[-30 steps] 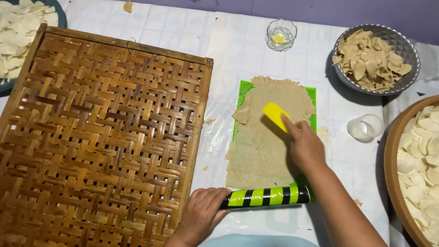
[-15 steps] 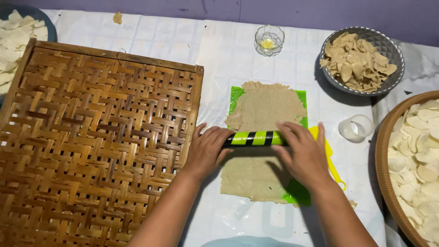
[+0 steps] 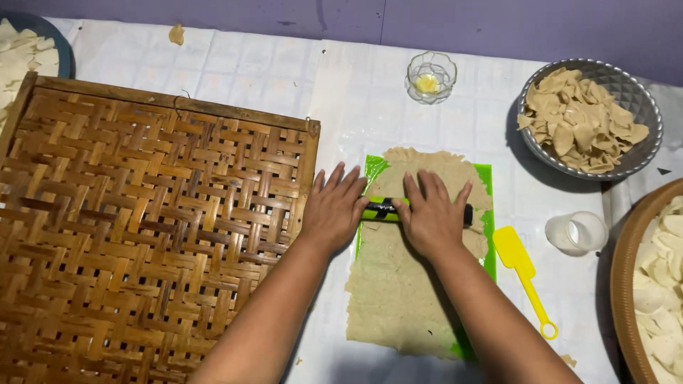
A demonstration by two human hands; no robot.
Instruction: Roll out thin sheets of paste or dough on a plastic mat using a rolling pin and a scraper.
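A thin sheet of beige dough (image 3: 398,291) lies on a bright green mat (image 3: 486,242) on the white cloth. Across its upper half lies a green-and-black striped rolling pin (image 3: 380,209). My left hand (image 3: 333,208) presses flat on the pin's left end, fingers spread. My right hand (image 3: 430,213) presses flat on its right part, covering most of it. A yellow plastic spatula (image 3: 523,270) lies loose on the cloth, just right of the mat.
A large woven bamboo tray (image 3: 142,235) fills the left side. A metal bowl of dough pieces (image 3: 589,119) stands at back right, a small glass dish (image 3: 430,77) behind the mat, a small white cup (image 3: 575,233) at right, a round basket of pale pieces (image 3: 658,284) at the right edge.
My right hand put the yellow spatula down beside the mat. Both hands went onto the pin and pushed it away from me, from the dough's near end to its upper half.
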